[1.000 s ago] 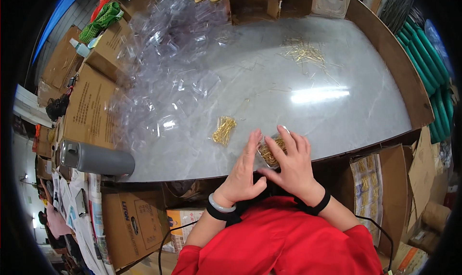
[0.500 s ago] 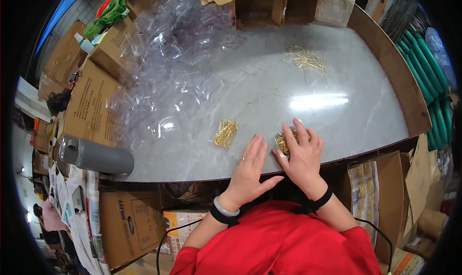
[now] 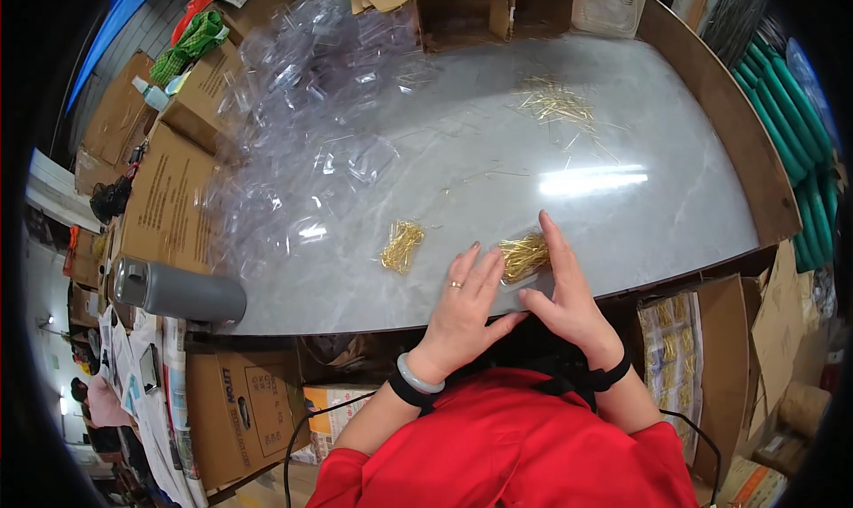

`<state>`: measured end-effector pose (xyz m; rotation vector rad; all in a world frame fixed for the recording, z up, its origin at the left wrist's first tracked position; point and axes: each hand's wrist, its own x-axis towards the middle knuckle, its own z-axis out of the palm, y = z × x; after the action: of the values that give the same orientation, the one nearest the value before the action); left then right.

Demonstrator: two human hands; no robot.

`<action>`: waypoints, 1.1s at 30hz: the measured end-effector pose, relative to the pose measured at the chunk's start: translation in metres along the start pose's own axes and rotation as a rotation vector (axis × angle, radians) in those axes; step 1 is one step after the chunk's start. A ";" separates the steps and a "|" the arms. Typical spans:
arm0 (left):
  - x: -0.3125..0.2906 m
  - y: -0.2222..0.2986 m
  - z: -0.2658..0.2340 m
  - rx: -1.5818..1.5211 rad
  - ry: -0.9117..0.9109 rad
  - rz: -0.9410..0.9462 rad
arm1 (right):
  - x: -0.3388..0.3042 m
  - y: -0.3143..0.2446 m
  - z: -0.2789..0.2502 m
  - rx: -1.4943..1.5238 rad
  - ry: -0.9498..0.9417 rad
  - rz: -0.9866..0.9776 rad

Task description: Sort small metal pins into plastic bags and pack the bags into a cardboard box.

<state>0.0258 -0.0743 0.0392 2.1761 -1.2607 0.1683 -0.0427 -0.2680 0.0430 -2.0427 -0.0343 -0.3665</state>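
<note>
A small transparent plastic box (image 3: 508, 287) filled with thin gold-coloured metal pins (image 3: 524, 256) lies near the table's front edge, between my two hands. My left hand (image 3: 462, 305) is open, its fingertips at the box's left side. On the right my right hand (image 3: 570, 302) is open too, forefinger stretched out along the box's right side and thumb near its front corner. Left of my left hand lies a small bundle of gold pins (image 3: 402, 246). Farther off, a loose heap of longer gold pins (image 3: 560, 104) is spread on the grey tabletop (image 3: 622, 232).
Many transparent plastic boxes (image 3: 293, 144) are piled on the table's left side. A grey bottle (image 3: 182, 292) lies at the front left corner. Cardboard walls (image 3: 724, 112) edge the right side, and open cardboard compartments (image 3: 462, 15) stand at the back.
My right hand has come off the top of the pin-filled box and turned to its right side, uncovering the pins. My left hand has moved slightly right, up to the box.
</note>
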 end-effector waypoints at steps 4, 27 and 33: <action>0.007 0.000 0.006 -0.109 0.124 -0.066 | -0.003 0.016 -0.002 0.240 0.117 0.069; 0.021 0.003 0.019 0.082 -0.029 0.035 | -0.008 -0.007 0.007 -0.444 0.132 -0.133; 0.019 0.004 0.017 0.001 0.004 0.028 | -0.004 0.003 -0.017 -0.243 0.148 -0.092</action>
<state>0.0295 -0.0989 0.0350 2.1591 -1.2896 0.1846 -0.0502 -0.2835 0.0465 -2.2517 0.0078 -0.6038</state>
